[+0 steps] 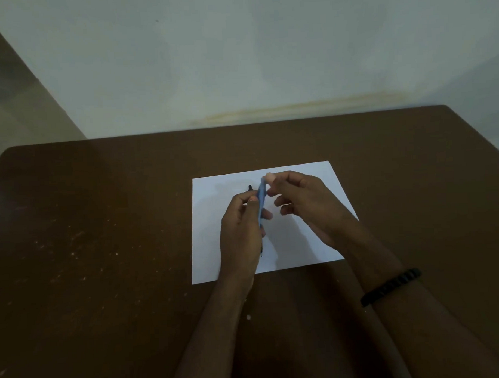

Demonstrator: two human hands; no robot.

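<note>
A white sheet of paper (309, 243) lies flat on a brown table (103, 236). Above it, my left hand (240, 231) grips a thin blue object (261, 201) seen edge-on, along with a dark pen-like item whose black tip (250, 188) pokes out past the fingers. My right hand (302, 204) pinches the top end of the blue object between thumb and forefinger. What the blue object is I cannot tell; the hands hide most of it.
A pale wall (238, 62) rises right behind the table's far edge. Floor shows at the far left (19, 98). A black bracelet (390, 287) circles my right wrist. Small light specks dot the tabletop.
</note>
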